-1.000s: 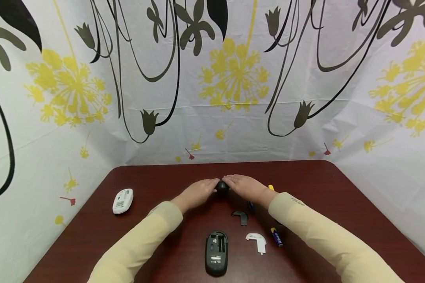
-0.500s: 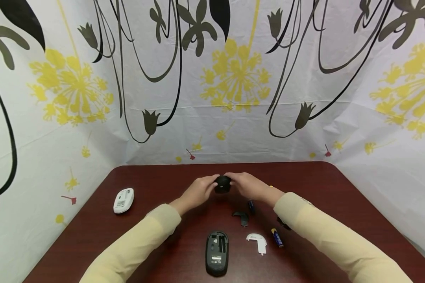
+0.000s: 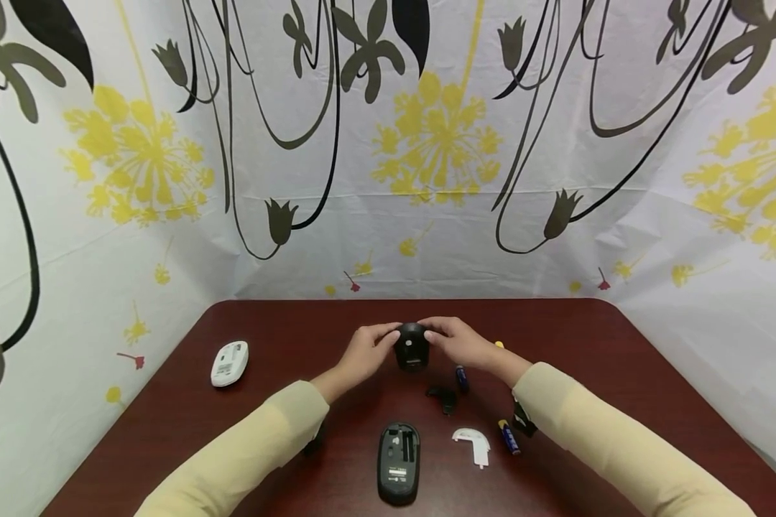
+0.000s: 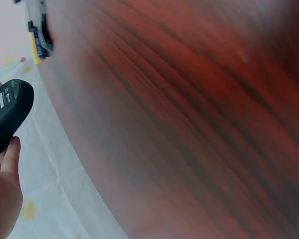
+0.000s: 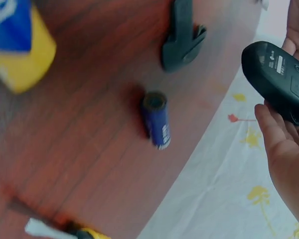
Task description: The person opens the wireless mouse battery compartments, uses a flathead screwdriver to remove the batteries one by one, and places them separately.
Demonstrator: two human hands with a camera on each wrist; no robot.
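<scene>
Toward the far middle of the table, both hands hold a black computer mouse from its two sides. Its labelled underside faces the head camera. My left hand grips the left edge, with the thumb on the near face. At the opposite edge, my right hand pinches it in the same way. The right wrist view shows the mouse off the table, with the right hand's fingers against its side. In the left wrist view only part of the mouse shows.
Nearer lie an upturned black mouse, a white battery cover and a black cover. Blue batteries are to the right. A white mouse lies at the left. A dark item is partly behind the right sleeve.
Both hands have tilted the black mouse up, so its underside has come into view. The fingers have shifted from covering its top to gripping its sides.
</scene>
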